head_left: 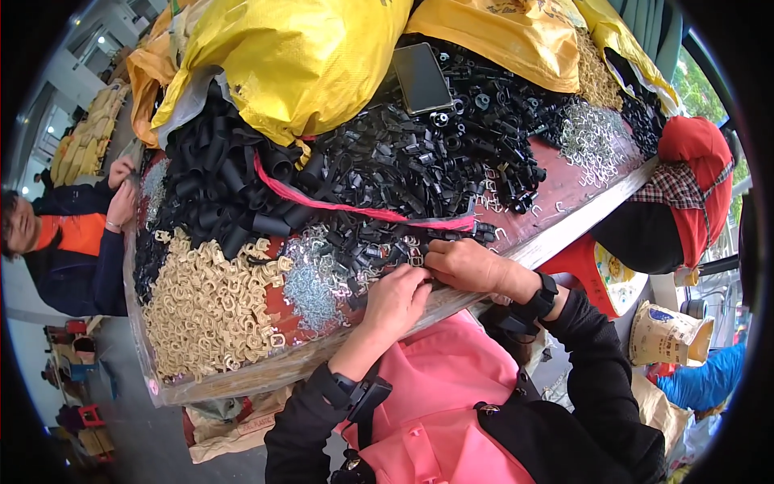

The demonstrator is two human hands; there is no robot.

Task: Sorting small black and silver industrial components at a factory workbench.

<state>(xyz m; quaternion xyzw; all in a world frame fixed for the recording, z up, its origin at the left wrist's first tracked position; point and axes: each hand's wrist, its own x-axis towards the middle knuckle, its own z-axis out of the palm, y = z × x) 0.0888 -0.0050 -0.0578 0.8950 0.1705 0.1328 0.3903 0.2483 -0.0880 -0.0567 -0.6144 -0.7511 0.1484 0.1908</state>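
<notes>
At the near edge of the red table, my left hand (pixel 395 302) and my right hand (pixel 472 265) almost meet, fingertips bent inward. Each is closed in a pinch; whatever they grip is small and mostly hidden by the fingers. Just beyond them lies a heap of small black plastic parts (pixel 395 157), with silver U-shaped metal pieces (pixel 485 202) scattered at its right. Left of my left hand is a pile of tiny silvery screws or pins (pixel 310 292), and beyond that a mound of beige U-shaped clips (pixel 211 310). A pink-red strip (pixel 322 206) crosses the black heap.
Black tubes (pixel 214 157) and yellow sacks (pixel 310 60) cover the far side. A phone (pixel 422 78) rests on the parts. Silver clips (pixel 595 149) lie at right. One person (pixel 68 250) sits at left, another in red (pixel 697 181) at right. The wooden rim (pixel 564 223) edges the table.
</notes>
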